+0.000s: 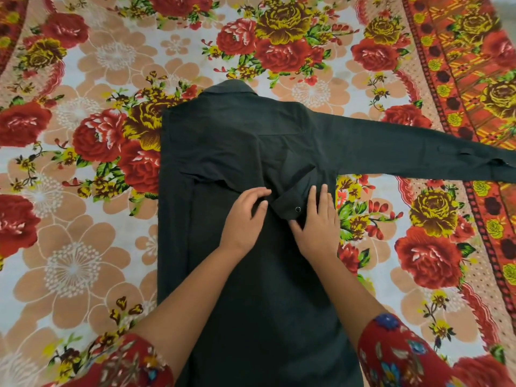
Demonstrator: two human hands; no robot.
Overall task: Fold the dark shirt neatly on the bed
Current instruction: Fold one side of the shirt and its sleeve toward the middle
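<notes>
one flowered bed [83, 247] is carrying the dark shirt [251, 303], which is lying flat at its middle. the side left of the collar [229, 89] is already lying folded in, while the sleeve [418, 152] right of the collar is stretching out, not yet folded. below the collar, the left hand [245, 216] and right hand [318, 222] are pressing around the folded cuff [290, 205] with open, flat fingers.

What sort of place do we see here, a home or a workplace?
Most likely a bedroom at home, though no walls show. A flowered bedsheet covers the whole surface, the dark shirt lies flat on it with one sleeve stretched out, and the left hand and right hand rest on it.
</notes>
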